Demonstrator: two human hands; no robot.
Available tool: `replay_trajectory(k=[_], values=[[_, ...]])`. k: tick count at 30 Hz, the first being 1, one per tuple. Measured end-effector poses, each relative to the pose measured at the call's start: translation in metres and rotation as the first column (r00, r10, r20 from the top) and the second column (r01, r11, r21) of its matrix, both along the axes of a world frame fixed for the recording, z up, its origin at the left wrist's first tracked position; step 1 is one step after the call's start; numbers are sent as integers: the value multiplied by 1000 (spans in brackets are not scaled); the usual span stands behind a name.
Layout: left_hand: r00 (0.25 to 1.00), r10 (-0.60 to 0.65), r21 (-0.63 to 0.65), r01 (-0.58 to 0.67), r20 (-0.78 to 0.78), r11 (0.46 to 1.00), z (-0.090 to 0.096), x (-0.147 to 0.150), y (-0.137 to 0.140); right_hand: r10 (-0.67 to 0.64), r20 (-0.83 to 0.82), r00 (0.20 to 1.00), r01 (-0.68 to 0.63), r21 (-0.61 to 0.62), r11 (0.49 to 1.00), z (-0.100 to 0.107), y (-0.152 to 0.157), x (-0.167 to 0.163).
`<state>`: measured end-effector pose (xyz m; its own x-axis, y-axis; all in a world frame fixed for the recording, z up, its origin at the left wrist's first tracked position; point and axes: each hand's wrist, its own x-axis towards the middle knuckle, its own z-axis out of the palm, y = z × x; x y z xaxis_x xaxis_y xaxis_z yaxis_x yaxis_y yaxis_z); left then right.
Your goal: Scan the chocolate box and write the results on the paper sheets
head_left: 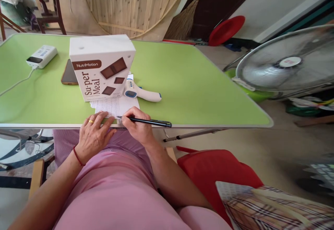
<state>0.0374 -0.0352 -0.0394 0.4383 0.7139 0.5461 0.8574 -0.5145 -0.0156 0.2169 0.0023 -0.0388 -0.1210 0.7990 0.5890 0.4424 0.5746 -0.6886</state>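
A black pen [153, 121] is gripped in my right hand [138, 124], its tip at the lower part of a sheet of paper [114, 107] densely covered with small marks. My left hand [95, 131] lies at the table's front edge with fingers stretched out, fingertips on the paper's lower left. Just beyond the paper stands a white NutriMotion box [103, 68], which hides part of what is behind it. To the box's right, a white and blue infrared thermometer [144, 93] lies on its side, partly over the paper.
On the green table [195, 90] are a smartphone [69, 73] partly behind the box and a white power bank [42, 56] with a cable. A large fan [289, 62] stands at the right. A red chair [216, 174] with a plaid bag [273, 207] is beside me.
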Motion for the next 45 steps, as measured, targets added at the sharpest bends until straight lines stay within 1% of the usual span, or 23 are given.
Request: replay_trajectory(k=[10, 17, 29, 37, 45], values=[[1000, 4, -6, -4, -8, 1000, 0, -1, -1, 28, 21, 999, -28, -8, 1000, -1, 1, -1], [1000, 2, 4, -2, -3, 1000, 1, -1, -1, 24, 25, 999, -24, -25, 999, -1, 1, -1], [1000, 1, -13, -1, -9, 1000, 0, -1, 0, 48, 2, 999, -47, -51, 998, 2, 1, 0], [1000, 1, -20, -1, -11, 1000, 1, -1, 0, 27, -5, 1000, -28, -28, 999, 2, 1, -1], [1000, 4, -38, -4, -5, 999, 1, -1, 0, 44, 17, 999, -42, -78, 996, 3, 1, 0]])
